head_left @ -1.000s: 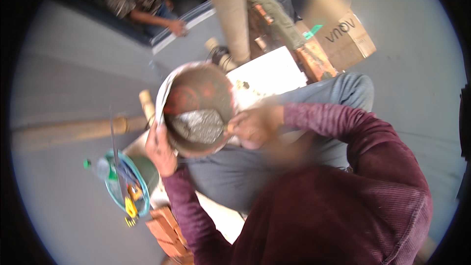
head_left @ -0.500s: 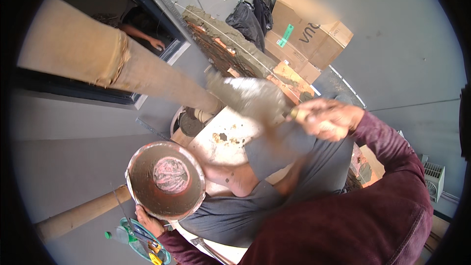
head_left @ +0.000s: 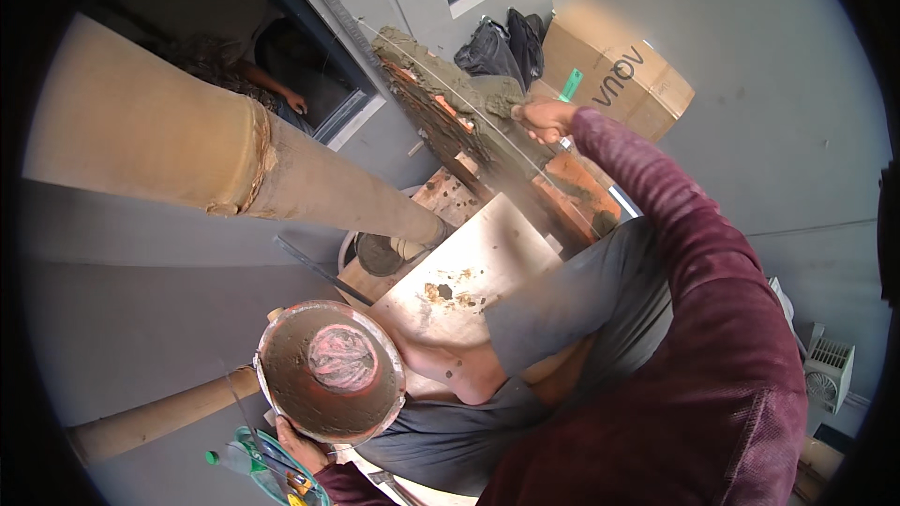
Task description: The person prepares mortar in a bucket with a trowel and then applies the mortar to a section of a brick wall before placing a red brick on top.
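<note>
My right hand (head_left: 547,118) is wrapped round a trowel whose mortar-covered blade (head_left: 499,98) is over the upper part of a low brick wall (head_left: 448,111), against the mortar along its top; contact is hard to tell. A thin string line runs along that wall. My left hand (head_left: 298,440) grips the lower left rim of a mortar-smeared bucket (head_left: 286,384) with a pinkish patch in its bottom. A bare foot (head_left: 459,375) lies beside the bucket, near a pale board (head_left: 497,234) spotted with mortar.
Thick bamboo poles (head_left: 150,122) cross the left side. Beyond a dark window a co-worker's hand (head_left: 296,102) shows. A cardboard box (head_left: 656,103) and black bags (head_left: 483,56) stand behind the brick wall. A tub with a bottle (head_left: 234,457) is lower left, a white boxed unit (head_left: 830,365) right.
My right hand has left the bucket and moved up and away to the brick wall with a load of mortar on the trowel. My left hand still holds the bucket, now lower in view.
</note>
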A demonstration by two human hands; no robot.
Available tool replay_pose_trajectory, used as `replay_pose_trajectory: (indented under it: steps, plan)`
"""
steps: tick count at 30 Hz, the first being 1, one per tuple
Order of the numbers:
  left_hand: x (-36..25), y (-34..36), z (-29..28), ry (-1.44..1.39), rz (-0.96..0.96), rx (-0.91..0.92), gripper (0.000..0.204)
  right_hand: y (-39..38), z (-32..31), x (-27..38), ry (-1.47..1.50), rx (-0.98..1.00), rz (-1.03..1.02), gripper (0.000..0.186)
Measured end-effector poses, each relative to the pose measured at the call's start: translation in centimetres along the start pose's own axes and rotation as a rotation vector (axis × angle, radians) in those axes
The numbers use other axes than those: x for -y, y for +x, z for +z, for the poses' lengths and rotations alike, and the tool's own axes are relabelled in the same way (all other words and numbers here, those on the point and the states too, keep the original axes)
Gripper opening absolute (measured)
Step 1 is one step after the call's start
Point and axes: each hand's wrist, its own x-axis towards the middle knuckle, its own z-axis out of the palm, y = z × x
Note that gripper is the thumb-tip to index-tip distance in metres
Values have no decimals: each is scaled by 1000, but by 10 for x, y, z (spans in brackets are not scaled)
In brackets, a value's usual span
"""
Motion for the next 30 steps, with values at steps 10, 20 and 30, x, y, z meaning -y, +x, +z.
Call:
replay_pose_trajectory:
  steps: [10,20,30]
  plan:
    - [5,2,-14,39,18,-145,33,-6,-4,13,-26,40,-10,28]
    - [10,4,-19,-43,2,-22,36,3,-3,-23,-172,57,105,27]
    - [-5,2,-4,-13,3,-67,34,56,24,44,-765,80,-62,35]
